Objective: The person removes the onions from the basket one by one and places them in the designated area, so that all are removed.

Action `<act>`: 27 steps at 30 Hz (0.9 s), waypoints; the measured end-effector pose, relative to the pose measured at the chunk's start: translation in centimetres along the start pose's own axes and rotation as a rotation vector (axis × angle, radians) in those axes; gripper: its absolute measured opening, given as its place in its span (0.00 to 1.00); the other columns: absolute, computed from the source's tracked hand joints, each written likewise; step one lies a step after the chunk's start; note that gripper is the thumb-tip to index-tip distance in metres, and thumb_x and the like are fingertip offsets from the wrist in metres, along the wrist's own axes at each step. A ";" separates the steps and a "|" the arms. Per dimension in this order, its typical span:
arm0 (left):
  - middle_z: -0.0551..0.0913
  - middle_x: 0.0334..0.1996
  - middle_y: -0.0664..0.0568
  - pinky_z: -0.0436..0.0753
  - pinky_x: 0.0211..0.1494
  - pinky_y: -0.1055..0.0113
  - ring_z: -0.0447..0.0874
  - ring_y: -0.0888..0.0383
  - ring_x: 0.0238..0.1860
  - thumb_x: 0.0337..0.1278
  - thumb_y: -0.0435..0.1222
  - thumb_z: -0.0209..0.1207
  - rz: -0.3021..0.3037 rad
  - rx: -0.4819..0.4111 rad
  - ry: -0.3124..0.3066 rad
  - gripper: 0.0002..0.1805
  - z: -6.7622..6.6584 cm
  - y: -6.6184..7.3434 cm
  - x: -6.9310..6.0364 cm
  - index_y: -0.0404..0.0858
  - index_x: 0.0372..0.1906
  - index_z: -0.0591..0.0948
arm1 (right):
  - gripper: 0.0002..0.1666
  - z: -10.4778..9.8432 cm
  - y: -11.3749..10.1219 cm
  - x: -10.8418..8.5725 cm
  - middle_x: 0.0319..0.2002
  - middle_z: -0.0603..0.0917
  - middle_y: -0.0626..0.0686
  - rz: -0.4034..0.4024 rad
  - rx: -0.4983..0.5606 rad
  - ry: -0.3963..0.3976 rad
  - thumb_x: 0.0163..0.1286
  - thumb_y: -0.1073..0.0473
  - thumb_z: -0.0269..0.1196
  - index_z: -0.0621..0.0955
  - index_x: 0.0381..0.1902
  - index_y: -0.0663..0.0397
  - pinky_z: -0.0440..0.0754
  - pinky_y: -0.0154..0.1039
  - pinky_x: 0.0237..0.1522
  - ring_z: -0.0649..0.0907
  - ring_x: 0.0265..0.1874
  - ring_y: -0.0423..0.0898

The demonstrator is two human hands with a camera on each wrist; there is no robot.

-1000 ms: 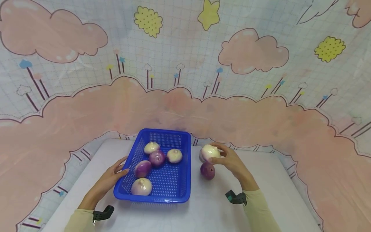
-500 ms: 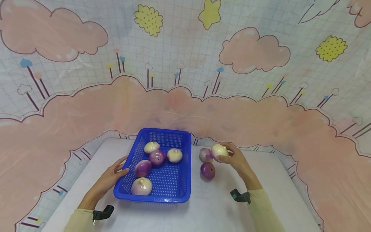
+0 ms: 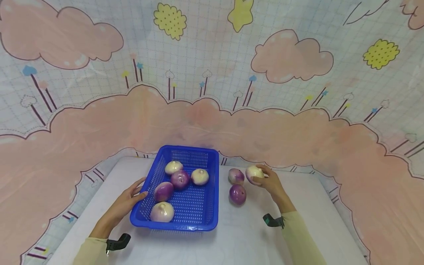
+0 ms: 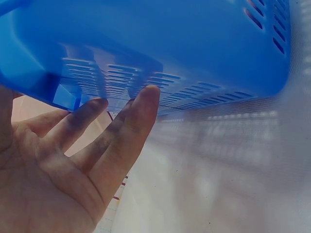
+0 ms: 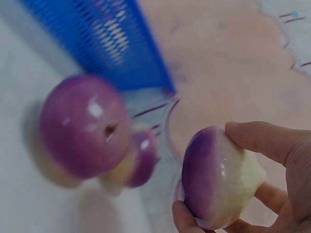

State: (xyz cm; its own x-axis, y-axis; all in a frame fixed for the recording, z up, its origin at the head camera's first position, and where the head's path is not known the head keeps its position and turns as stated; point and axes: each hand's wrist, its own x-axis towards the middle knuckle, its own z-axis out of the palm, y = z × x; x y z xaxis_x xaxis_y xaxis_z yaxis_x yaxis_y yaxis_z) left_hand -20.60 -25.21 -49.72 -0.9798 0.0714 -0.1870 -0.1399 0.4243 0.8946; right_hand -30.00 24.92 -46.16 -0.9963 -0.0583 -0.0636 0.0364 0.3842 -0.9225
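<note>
A blue perforated basket [image 3: 195,225] holds several purple-and-white onions, one of them purple [image 3: 180,180] near its middle. The left hand [image 3: 124,203] grips the basket's left side, thumb over the rim; in the left wrist view its fingers [image 4: 146,104] lie against the slotted outer wall. To the right of the basket, the right hand [image 3: 272,183] holds a white-topped onion [image 3: 254,174] between thumb and fingers; the right wrist view shows this onion [image 5: 221,177] pinched from its white end. Two more onions lie left of that hand, a paler one [image 3: 236,176] behind a purple one [image 3: 237,194].
The white table [image 3: 251,239] carries the basket and the loose onions. A patterned cloth [image 3: 265,136] with clouds and stars hangs behind the table and runs down along its sides. Each wrist wears a dark mount.
The right hand has moved right with the white-topped onion, away from the two loose onions, uncovering the paler one. The left hand and basket have stayed put.
</note>
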 end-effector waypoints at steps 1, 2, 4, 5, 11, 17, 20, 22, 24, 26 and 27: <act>0.55 0.75 0.31 0.71 0.65 0.34 0.64 0.29 0.70 0.71 0.50 0.52 -0.001 0.000 0.000 0.42 0.0 0.0 0.0 0.46 0.80 0.45 | 0.39 0.0 0.3 0.2 0.72 0.64 0.66 0.013 -0.007 0.008 0.63 0.58 0.67 0.67 0.70 0.55 0.82 0.43 0.54 0.74 0.62 0.62; 0.55 0.75 0.31 0.70 0.65 0.34 0.63 0.29 0.70 0.71 0.50 0.52 -0.002 -0.001 0.000 0.42 0.0 0.0 0.0 0.46 0.80 0.45 | 0.40 0.1 0.7 0.5 0.72 0.63 0.67 0.027 -0.010 0.012 0.62 0.58 0.67 0.67 0.70 0.56 0.83 0.44 0.54 0.74 0.62 0.62; 0.55 0.75 0.31 0.70 0.65 0.33 0.63 0.29 0.70 0.71 0.50 0.52 -0.003 -0.002 0.000 0.42 0.0 0.1 0.0 0.47 0.80 0.45 | 0.40 0.1 1.4 0.9 0.72 0.63 0.68 0.050 -0.025 0.022 0.62 0.58 0.68 0.67 0.70 0.56 0.83 0.44 0.55 0.74 0.62 0.63; 0.55 0.75 0.31 0.70 0.65 0.33 0.63 0.29 0.70 0.71 0.51 0.52 -0.004 -0.003 0.000 0.42 -0.1 0.1 0.1 0.47 0.80 0.45 | 0.40 0.1 1.7 1.1 0.73 0.62 0.67 0.063 -0.033 0.029 0.62 0.57 0.68 0.67 0.70 0.56 0.82 0.44 0.55 0.74 0.62 0.63; 0.55 0.75 0.32 0.70 0.64 0.32 0.63 0.29 0.70 0.70 0.51 0.52 -0.002 -0.002 0.001 0.42 -0.1 0.0 0.1 0.47 0.80 0.46 | 0.41 0.3 3.5 2.2 0.74 0.61 0.66 0.093 -0.049 0.053 0.62 0.56 0.68 0.67 0.71 0.53 0.80 0.46 0.57 0.73 0.63 0.62; 0.56 0.75 0.31 0.71 0.64 0.33 0.64 0.29 0.69 0.70 0.51 0.52 -0.002 0.000 0.008 0.42 -0.1 -0.1 0.1 0.47 0.80 0.46 | 0.41 0.4 4.6 3.5 0.73 0.63 0.65 0.084 -0.087 0.069 0.61 0.53 0.69 0.68 0.70 0.52 0.75 0.51 0.60 0.73 0.64 0.62; 0.56 0.75 0.31 0.71 0.64 0.33 0.65 0.29 0.69 0.70 0.51 0.52 0.002 0.002 0.006 0.42 -0.1 -0.1 0.0 0.46 0.80 0.45 | 0.41 0.5 5.0 4.0 0.73 0.62 0.66 0.086 -0.095 0.072 0.60 0.53 0.69 0.68 0.70 0.53 0.73 0.56 0.63 0.71 0.65 0.63; 0.56 0.75 0.31 0.71 0.64 0.33 0.65 0.29 0.69 0.70 0.51 0.52 0.001 0.002 0.005 0.42 0.0 -0.1 0.0 0.47 0.80 0.45 | 0.42 0.5 5.2 4.3 0.73 0.62 0.67 0.091 -0.100 0.072 0.59 0.54 0.69 0.67 0.70 0.53 0.71 0.59 0.65 0.69 0.66 0.64; 0.56 0.75 0.31 0.71 0.64 0.33 0.65 0.29 0.69 0.71 0.51 0.52 0.003 0.005 0.001 0.42 0.0 -0.1 -0.1 0.47 0.80 0.45 | 0.42 0.6 5.3 4.5 0.73 0.62 0.67 0.097 -0.108 0.072 0.59 0.54 0.70 0.68 0.69 0.53 0.68 0.61 0.67 0.67 0.68 0.65; 0.56 0.75 0.31 0.71 0.63 0.33 0.65 0.29 0.69 0.71 0.51 0.52 0.000 0.010 0.002 0.42 0.0 -0.1 -0.1 0.47 0.80 0.45 | 0.42 0.7 5.4 4.7 0.73 0.62 0.68 0.098 -0.117 0.067 0.59 0.54 0.70 0.68 0.69 0.53 0.66 0.62 0.68 0.66 0.69 0.65; 0.56 0.75 0.31 0.72 0.63 0.33 0.65 0.29 0.69 0.71 0.51 0.52 0.000 0.013 0.003 0.42 0.0 -0.1 -0.1 0.47 0.80 0.45 | 0.41 0.8 5.4 4.8 0.72 0.62 0.68 0.097 -0.118 0.067 0.59 0.54 0.70 0.68 0.69 0.53 0.66 0.62 0.69 0.66 0.69 0.65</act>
State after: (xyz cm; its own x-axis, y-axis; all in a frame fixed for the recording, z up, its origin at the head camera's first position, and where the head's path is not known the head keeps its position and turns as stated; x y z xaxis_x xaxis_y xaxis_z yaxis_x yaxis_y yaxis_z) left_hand -20.51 -25.24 -49.79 -0.9802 0.0686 -0.1856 -0.1378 0.4364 0.8891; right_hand -34.48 26.01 -51.78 -0.9917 0.0447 -0.1207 0.1271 0.4909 -0.8619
